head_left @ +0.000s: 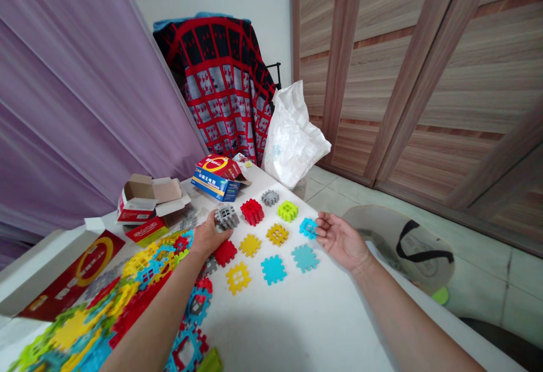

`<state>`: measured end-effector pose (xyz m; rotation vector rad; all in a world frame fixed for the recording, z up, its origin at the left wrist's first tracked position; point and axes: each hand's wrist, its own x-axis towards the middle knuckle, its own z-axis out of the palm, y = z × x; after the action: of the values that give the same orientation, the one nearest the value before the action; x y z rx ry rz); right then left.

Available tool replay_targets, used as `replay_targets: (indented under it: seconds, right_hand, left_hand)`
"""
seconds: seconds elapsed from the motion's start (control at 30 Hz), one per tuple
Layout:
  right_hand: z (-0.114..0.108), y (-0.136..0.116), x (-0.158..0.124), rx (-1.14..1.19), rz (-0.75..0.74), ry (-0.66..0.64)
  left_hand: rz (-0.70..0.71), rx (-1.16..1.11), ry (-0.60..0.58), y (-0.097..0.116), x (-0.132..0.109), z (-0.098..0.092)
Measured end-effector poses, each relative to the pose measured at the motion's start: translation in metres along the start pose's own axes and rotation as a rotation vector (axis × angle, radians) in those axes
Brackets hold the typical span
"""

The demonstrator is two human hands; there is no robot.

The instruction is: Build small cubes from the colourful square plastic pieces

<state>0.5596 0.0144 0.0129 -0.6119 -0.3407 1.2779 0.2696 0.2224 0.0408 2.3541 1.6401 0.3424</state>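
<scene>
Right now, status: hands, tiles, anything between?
Left hand at gray stack. Right hand at edge of blue tile. Both grips unclear. Between hands: red stack, yellow tiles on table.

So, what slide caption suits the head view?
Left hand on a grey block, right hand at a blue piece.

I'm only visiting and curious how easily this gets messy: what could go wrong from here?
The right hand pinches a blue piece near the edge of the table, so a slip might send it to the floor.

The left hand seems to hold the gray stack; a knock could topple it or spread its pieces.

The left forearm reaches across the loose pile in this view, so brushing it might scatter pieces.
</scene>
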Motion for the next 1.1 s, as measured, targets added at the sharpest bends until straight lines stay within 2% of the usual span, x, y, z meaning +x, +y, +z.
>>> replay_targets:
  seconds: [0.57,0.87,1.1]
  right_hand:
    - [0.0011,0.0,0.0005,0.017,0.026,0.024]
    - [0.0004,0.0002,0.0004,0.008,0.023,0.032]
    - [0.003,0.0003,0.0002,0.014,0.03,0.05]
  left_hand:
    - [-0.033,-0.191,0.031,-0.0026,-0.0001,-0.0007]
    - [0.08,-0.341,0.061,-0.0011,0.0023,-0.0064]
    - [0.061,-0.344,0.081,0.0037,0.0025,-0.0064]
